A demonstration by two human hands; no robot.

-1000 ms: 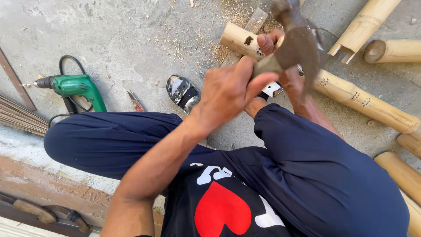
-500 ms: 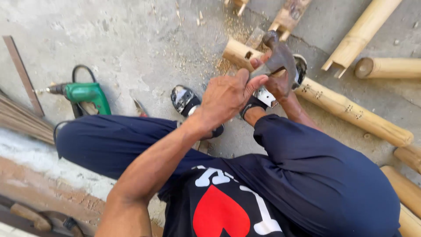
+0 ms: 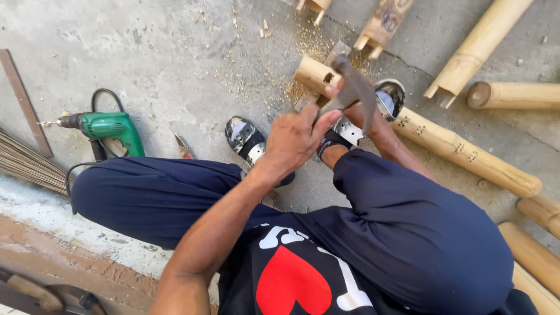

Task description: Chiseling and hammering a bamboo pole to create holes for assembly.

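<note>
Here the left hand [image 3: 294, 140] has its fingers clamped on a hammer [image 3: 353, 90] above the bamboo pole [image 3: 455, 149], which the right hand [image 3: 356, 114], grip hidden, steadies.

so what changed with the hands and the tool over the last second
The dark metal hammer-like tool swung down from its raised position towards the notched end of the long pale bamboo pole. The left hand kept its grip on the handle; the right hand stayed by the pole. The green electric drill lay unmoved on the concrete floor.
</note>
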